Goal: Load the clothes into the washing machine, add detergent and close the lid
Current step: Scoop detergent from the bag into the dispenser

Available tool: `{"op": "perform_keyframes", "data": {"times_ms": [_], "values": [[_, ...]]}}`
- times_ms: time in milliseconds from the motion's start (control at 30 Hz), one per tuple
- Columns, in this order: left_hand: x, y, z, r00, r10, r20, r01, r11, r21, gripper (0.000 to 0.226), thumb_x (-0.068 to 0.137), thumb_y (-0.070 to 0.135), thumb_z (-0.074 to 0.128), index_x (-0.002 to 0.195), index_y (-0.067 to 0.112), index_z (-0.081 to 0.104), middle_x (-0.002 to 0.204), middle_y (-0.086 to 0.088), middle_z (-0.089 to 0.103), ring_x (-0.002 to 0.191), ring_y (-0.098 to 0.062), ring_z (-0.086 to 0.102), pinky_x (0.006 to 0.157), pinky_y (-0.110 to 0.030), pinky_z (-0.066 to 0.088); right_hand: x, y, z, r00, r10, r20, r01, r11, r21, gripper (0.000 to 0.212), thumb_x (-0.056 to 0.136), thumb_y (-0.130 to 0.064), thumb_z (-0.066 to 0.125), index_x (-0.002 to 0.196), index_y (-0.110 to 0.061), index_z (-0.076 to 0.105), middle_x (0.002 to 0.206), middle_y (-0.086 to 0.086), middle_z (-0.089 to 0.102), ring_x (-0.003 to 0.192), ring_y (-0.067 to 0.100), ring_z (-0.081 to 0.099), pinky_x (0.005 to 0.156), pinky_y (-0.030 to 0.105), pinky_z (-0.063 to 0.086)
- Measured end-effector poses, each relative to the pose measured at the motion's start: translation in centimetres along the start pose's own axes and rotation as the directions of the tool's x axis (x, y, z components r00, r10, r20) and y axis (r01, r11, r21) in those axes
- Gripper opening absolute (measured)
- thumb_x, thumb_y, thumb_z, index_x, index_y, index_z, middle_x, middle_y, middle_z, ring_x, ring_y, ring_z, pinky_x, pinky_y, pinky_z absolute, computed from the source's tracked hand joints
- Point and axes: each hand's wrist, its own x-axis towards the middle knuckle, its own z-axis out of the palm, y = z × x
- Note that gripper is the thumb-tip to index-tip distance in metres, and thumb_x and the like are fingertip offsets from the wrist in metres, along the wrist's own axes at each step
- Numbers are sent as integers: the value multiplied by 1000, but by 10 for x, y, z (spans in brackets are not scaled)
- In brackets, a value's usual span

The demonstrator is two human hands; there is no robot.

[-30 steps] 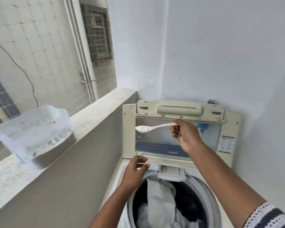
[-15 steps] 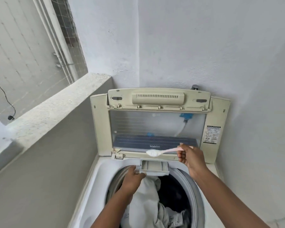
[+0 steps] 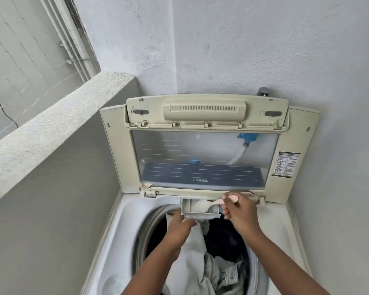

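Lowered, right hand [image 3: 240,211] tips spoon [image 3: 209,204] into drawer [image 3: 199,214] below lid [image 3: 207,145].

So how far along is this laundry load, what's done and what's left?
Done: clothes sit in the drum. In hand: the right hand tips a pink spoon of white powder into the pulled-out detergent drawer, steadied by the left hand. Left: push the drawer in and close the upright lid.

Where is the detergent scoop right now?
The scoop is in the right hand, its bowl over the open drawer at the tub's back rim, just below the raised lid.
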Motion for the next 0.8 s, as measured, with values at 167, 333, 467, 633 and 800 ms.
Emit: {"op": "perform_keyframes", "data": {"times_ms": [167, 333, 467, 633, 800], "values": [[0, 1, -1, 1000, 5, 0, -5, 1000, -8, 61, 85, 17, 62, 143, 18, 42, 129, 2, 60, 118, -13, 55, 94, -29, 45, -16, 10, -5, 878, -402, 261, 465, 847, -260, 10, 94, -14, 66, 98, -21, 73, 87, -17, 65, 80, 4, 63, 70, 18, 50], [-10, 5, -6, 999, 45, -17, -45, 999, -10, 74, 91, 15, 59, 154, 25, 22, 139, -2, 49, 128, -19, 47, 108, -35, 38, -26, 16, -15, 583, -612, 534, 807, 365, -463, 18, 96, -19, 53, 103, -21, 70, 90, -6, 58, 79, 12, 56, 58, 26, 49], [-24, 6, -14, 994, 91, -57, -90, 996, 5, 70, 82, 27, 66, 145, 28, 35, 143, -4, 48, 126, -19, 50, 108, -39, 40, -36, 11, -17, 541, -651, 533, 826, 289, -485, 21, 97, -23, 51, 106, -18, 69, 92, -3, 57, 79, 17, 58, 58, 30, 52], [-56, 8, -37, 962, 237, -132, -238, 971, 10, 42, 93, 18, 62, 132, 27, 49, 122, 3, 60, 111, -9, 58, 90, -22, 46, -59, -36, -5, 656, -721, 226, 749, 581, -318, 21, 96, -23, 56, 106, -14, 72, 97, -11, 60, 89, 0, 60, 74, 13, 47], [-102, 4, -75, 861, 432, -269, -431, 900, 66, 36, 93, 16, 62, 123, 35, 56, 128, 15, 57, 109, 12, 54, 87, -11, 45, -83, -98, 31, 640, -761, 112, 769, 630, -111, 18, 93, -14, 62, 109, -15, 70, 95, -10, 65, 88, 5, 65, 71, 28, 54]]}}
